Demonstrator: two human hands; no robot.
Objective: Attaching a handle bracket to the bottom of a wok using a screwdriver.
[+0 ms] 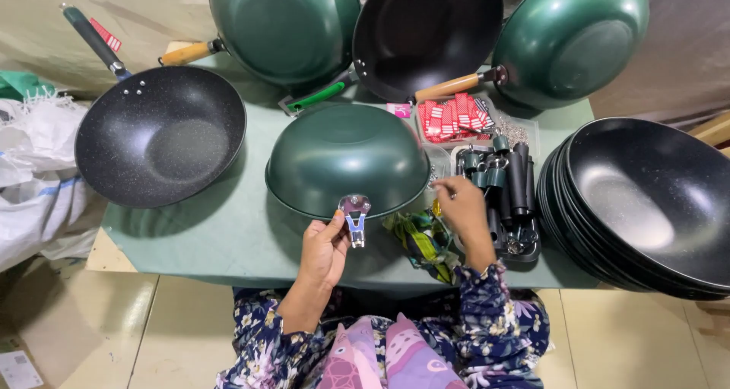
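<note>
A green wok [346, 157] lies upside down on the green-covered table [228, 237] in front of me. My left hand [325, 248] pinches a shiny metal handle bracket [355, 215] against the wok's near rim. My right hand [462, 210] hovers just right of the wok, fingertips pinched together above a tray of dark handles [506, 199]; whether something small sits between the fingers is unclear. A crumpled green and yellow wrapper [420, 238] lies between my hands.
A stack of black woks [646, 206] stands at the right. A black wok with a dark handle [161, 134] sits at the left. Three more woks [426, 31] lean at the back. Red tags [454, 117] fill a clear box. White sacks [34, 168] lie far left.
</note>
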